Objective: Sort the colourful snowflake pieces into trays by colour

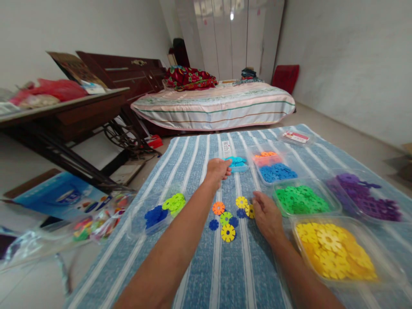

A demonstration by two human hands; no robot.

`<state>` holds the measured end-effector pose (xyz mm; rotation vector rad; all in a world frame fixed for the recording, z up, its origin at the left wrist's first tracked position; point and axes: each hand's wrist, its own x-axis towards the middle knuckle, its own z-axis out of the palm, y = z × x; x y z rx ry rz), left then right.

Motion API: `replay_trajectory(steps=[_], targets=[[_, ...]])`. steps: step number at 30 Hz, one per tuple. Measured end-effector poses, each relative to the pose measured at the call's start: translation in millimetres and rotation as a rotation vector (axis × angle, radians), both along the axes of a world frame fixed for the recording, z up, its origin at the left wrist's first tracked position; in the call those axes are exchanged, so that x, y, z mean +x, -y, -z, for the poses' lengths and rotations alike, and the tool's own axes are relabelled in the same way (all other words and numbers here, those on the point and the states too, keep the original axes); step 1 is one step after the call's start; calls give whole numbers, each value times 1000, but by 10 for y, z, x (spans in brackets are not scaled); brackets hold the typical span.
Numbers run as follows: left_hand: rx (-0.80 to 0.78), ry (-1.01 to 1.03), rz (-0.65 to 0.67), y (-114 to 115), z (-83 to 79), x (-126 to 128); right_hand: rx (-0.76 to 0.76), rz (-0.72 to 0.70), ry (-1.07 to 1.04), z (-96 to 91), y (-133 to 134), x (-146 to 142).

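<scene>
My left hand reaches forward to a clear tub of light-blue snowflake discs, its fingers curled at the tub's near edge; I cannot see whether it grips a disc. My right hand rests palm down on the blue striped mat, fingertips touching a yellow disc. Between the hands lies a loose cluster: an orange disc, a yellow disc, a green disc, another yellow disc and dark blue ones.
Clear tubs ring the mat: yellow discs, green, purple, blue with orange, and dark blue with lime. A plastic bag lies at the left. A sewing table and a bed stand behind.
</scene>
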<state>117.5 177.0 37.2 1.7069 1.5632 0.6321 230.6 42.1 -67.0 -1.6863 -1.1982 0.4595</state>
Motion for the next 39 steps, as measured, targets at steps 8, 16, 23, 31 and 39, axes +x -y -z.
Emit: replay_trajectory(steps=[8,16,23,31,39], targets=[[-13,-358,366,355,322,-29,2,12,44,-1,0,1],[13,-500,472,385,329,-19,8,4,41,-6,4,-4],[-22,-390,409,398,379,-85,17,17,58,9,3,-2],[-60,-162,263,385,260,-222,15,5,53,14,-4,5],[-116,22,268,538,29,-104,18,9,60,16,-5,4]])
